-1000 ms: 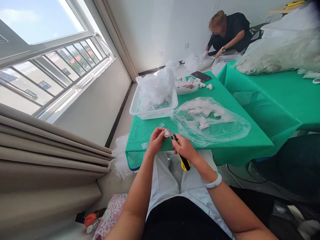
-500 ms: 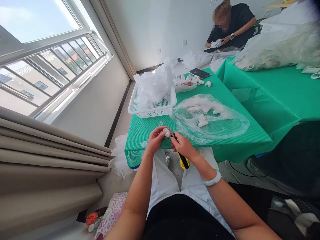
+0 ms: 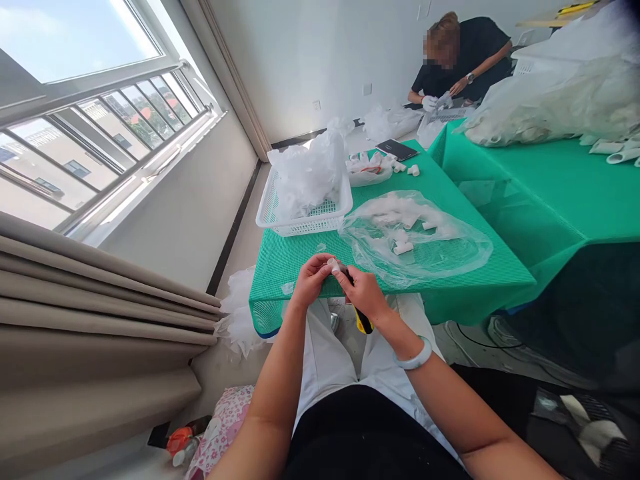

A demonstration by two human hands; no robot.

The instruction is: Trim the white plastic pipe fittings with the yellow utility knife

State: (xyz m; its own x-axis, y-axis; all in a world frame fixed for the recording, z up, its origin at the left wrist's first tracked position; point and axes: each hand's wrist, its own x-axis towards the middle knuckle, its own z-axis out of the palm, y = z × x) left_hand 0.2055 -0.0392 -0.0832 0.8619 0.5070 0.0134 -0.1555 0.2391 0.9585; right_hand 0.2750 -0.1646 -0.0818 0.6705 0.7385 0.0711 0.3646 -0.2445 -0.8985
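Note:
Between the fingertips of my left hand (image 3: 314, 280) is a small white plastic pipe fitting (image 3: 333, 265). My right hand (image 3: 364, 291) is closed round a yellow-and-black utility knife (image 3: 364, 321), its handle end pointing down toward my lap. The right thumb reaches up to the fitting, and the blade is hidden by the fingers. Both hands meet above the front edge of the green-covered table (image 3: 280, 257). Beyond them lies a clear plastic bag (image 3: 450, 250) with several white fittings (image 3: 403, 247) in it.
A white basket (image 3: 310, 225) heaped with thin plastic stands at the back left. Behind the bag are another bag of fittings (image 3: 370, 175) and a dark tablet (image 3: 397, 149). A large full bag (image 3: 545, 110) sits on the right table. A co-worker (image 3: 475, 53) crouches behind.
My right hand has shifted slightly left, bringing its thumb onto the fitting and covering more of the knife. The co-worker's hands have moved lower with thin plastic.

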